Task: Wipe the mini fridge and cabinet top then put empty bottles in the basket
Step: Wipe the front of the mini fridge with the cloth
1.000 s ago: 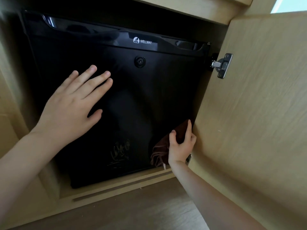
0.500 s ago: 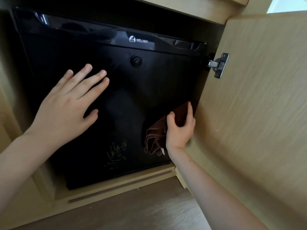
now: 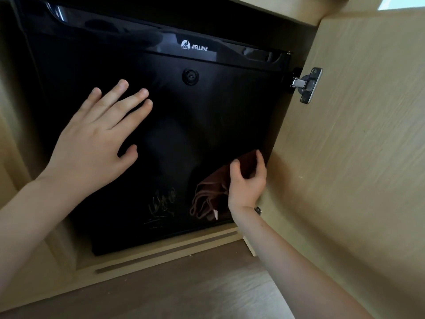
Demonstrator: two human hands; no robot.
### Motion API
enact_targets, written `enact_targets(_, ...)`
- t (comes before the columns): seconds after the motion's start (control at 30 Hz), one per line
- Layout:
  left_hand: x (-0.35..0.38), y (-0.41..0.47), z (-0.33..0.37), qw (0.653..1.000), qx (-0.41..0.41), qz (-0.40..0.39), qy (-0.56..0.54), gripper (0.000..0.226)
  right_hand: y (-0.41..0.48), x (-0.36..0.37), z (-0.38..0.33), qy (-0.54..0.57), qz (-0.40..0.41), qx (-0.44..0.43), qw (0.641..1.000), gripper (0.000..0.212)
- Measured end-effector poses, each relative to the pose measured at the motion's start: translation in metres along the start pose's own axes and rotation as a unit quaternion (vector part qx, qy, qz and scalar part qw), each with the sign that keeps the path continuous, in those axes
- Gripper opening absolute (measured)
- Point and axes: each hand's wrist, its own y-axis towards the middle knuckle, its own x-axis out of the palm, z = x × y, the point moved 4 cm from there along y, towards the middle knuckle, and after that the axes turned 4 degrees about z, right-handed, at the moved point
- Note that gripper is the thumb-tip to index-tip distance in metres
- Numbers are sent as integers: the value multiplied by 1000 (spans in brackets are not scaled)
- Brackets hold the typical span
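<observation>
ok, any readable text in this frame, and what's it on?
"WELLWAY", white, beside a small logo: on the glossy top band of the black mini fridge.
Scratched scrawl low on the fridge door: not legible.
Pale tag on the brown cloth: too small to read.
</observation>
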Motion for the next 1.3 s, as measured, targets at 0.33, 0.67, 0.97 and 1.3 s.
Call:
enact_targets(0.33, -4, 1, 2, 1000, -3, -3, -5, 86, -38, -25, 55, -160, -19, 53, 985, 67)
enact_targets(0.67, -1, 0, -1, 1000, 2, 15, -8, 88, -9, 2, 9, -47, -1, -23, 999, 67)
enact_targets(0.97, -8, 2, 4, 1000, -10, -7, -15, 85, -37, -29, 61, -133, -18, 113, 984, 67)
enact_targets(1.3, -8, 2, 5, 1000, -5, -15, -4, 84, -16, 21, -24, -84, -54, -97, 990, 72)
